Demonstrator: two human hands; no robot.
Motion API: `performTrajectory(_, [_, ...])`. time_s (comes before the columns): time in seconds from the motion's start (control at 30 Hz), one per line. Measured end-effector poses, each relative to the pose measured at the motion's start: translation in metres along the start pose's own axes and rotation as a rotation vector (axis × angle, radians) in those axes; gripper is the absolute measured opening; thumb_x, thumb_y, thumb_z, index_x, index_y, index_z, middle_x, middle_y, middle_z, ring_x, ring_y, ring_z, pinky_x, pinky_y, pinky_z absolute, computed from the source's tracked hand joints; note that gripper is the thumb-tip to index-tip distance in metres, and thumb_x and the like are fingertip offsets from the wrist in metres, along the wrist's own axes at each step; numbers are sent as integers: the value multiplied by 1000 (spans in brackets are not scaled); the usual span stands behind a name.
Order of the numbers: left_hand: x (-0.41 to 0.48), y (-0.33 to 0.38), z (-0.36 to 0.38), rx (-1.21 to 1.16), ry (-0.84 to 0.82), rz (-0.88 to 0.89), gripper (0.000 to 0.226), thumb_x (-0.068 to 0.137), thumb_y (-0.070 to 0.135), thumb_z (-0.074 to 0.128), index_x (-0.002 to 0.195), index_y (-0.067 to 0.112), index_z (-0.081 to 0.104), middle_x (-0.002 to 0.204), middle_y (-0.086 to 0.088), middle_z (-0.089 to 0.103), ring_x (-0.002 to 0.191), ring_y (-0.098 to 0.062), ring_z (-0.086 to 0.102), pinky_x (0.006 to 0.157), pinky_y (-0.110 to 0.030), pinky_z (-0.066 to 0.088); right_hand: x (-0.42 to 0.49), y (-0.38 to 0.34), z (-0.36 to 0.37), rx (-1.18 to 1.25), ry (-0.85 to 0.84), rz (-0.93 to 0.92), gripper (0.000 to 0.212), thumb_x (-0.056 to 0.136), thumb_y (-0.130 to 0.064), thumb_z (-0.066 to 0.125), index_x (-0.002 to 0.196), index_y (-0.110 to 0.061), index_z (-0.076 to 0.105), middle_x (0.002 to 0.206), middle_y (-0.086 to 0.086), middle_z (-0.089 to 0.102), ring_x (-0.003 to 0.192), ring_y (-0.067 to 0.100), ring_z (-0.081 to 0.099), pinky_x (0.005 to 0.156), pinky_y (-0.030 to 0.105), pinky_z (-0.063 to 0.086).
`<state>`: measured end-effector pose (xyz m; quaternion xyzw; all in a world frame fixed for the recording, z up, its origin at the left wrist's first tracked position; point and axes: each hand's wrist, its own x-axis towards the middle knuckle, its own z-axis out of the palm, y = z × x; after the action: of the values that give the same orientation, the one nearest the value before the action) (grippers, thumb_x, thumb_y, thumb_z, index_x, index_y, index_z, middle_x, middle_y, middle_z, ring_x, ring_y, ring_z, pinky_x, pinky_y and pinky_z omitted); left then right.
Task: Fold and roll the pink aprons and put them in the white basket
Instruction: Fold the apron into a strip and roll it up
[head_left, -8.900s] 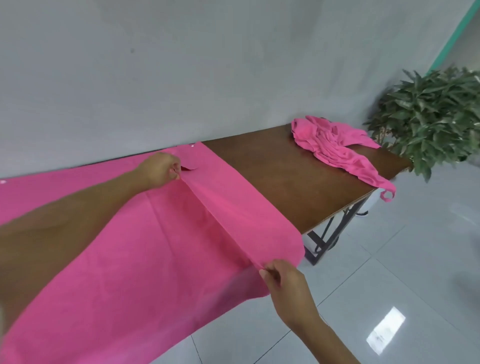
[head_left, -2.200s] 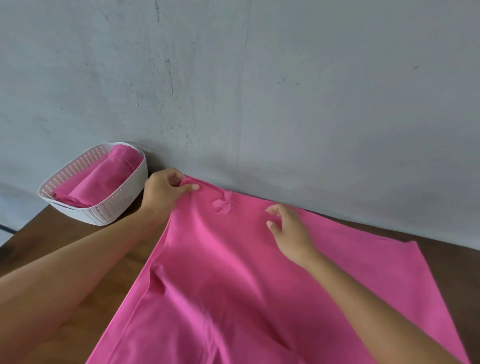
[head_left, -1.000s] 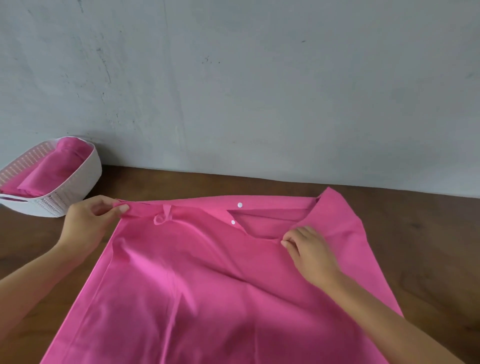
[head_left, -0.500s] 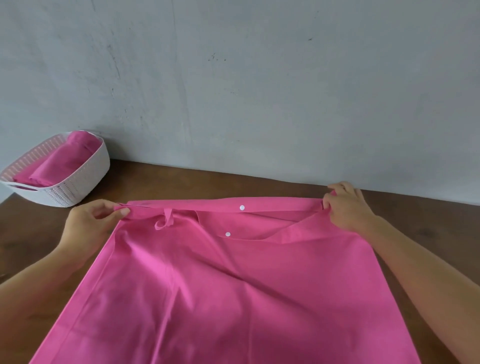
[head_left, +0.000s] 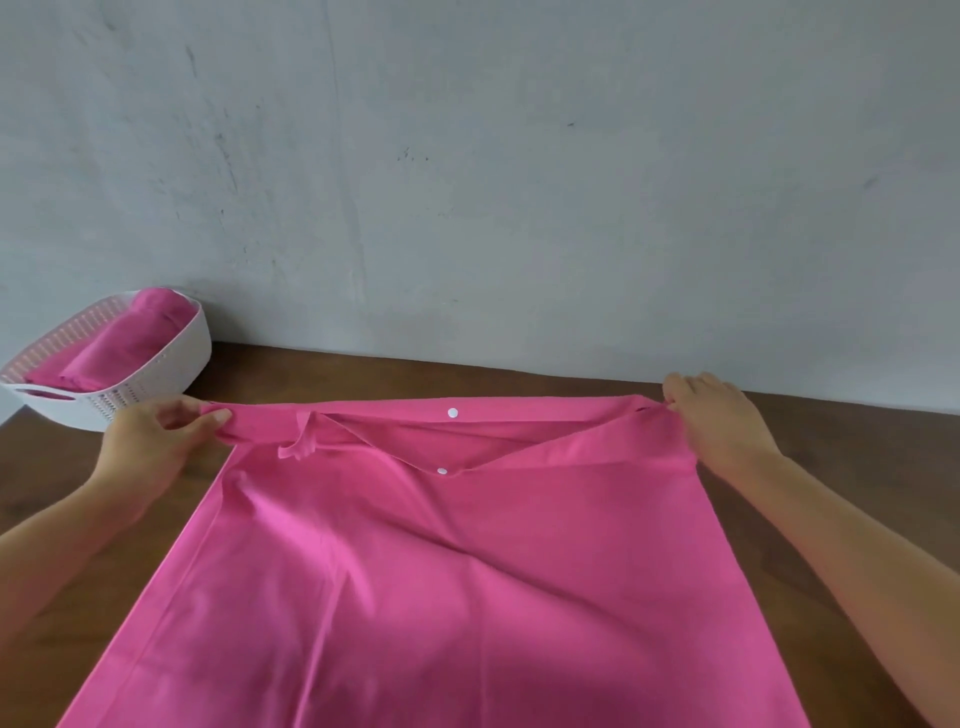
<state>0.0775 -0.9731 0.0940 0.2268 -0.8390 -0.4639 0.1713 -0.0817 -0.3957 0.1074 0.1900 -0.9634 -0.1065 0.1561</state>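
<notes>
While the flat pink fabric apron (head_left: 441, 597) lies spread on the brown wooden table (head_left: 519, 376), we see both hands gripping its far edge. The landmark is the white perforated plastic basket (head_left: 171, 364), which sits against the grey plaster wall (head_left: 519, 182).

The left hand (head_left: 150, 441) is just in front of the basket; we cannot tell if it touches the basket's wall. Its thumb and curled fingers pinch the apron corner nearest the basket. The right hand (head_left: 722, 421) is well away from the basket, at the opposite corner, with its fingers curled and pinching the fabric there. The folded-over top band runs taut between the two hands.

We note one small white round snap button (head_left: 452, 413) on the band, and a second white snap (head_left: 442, 471) on the flap edge just below it. A short pink tie strap (head_left: 301, 444) hangs from the band, toward the basket side of the snaps.

The apron is outside the basket and to its right, and its near end runs out of frame. A rolled pink apron (head_left: 119, 348) lies inside the basket.
</notes>
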Motion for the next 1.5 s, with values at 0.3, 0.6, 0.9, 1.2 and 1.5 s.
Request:
performTrajectory(0.3, [-2,4,-23,-18,16,44,5,87,24,78,85,23,74,88,-4,73,83,-27,67,76,-37,52,-67,16,-28,87,121,5,60,53,25,60,101,-11,67,88,5,66,85,32,61,69,44,52])
performTrajectory(0.6, [-19,-8,-49,-75,-27,45,7,87,22,79,85,19,73,92,-6,74,89,-26,67,91,-40,51,-134,4,-46,-111,90,122,45,62,12,71,103,-6,73,98,10,64,93,33,59,72,46,50])
performTrajectory(0.9, [-67,-20,-90,-109,-79,57,11,88,24,77,88,13,75,88,-3,74,85,-19,66,83,-36,51,-214,-47,-56,-115,42,302,5,86,-18,75,88,-14,76,86,3,66,83,29,61,65,41,47])
performTrajectory(1.2, [-134,-65,-135,-76,-147,55,10,94,22,71,89,13,74,88,-4,75,86,-23,66,72,-30,50,-311,-107,-73,-62,25,351,9,77,-13,82,75,-13,74,74,6,62,71,34,61,57,40,46])
performTrajectory(1.5, [-212,-119,-154,5,-222,49,15,94,15,71,80,11,73,85,0,76,79,-21,70,73,-27,56,-418,-146,-72,-77,-188,416,9,87,-22,73,80,-17,73,82,3,59,82,28,60,64,39,47])
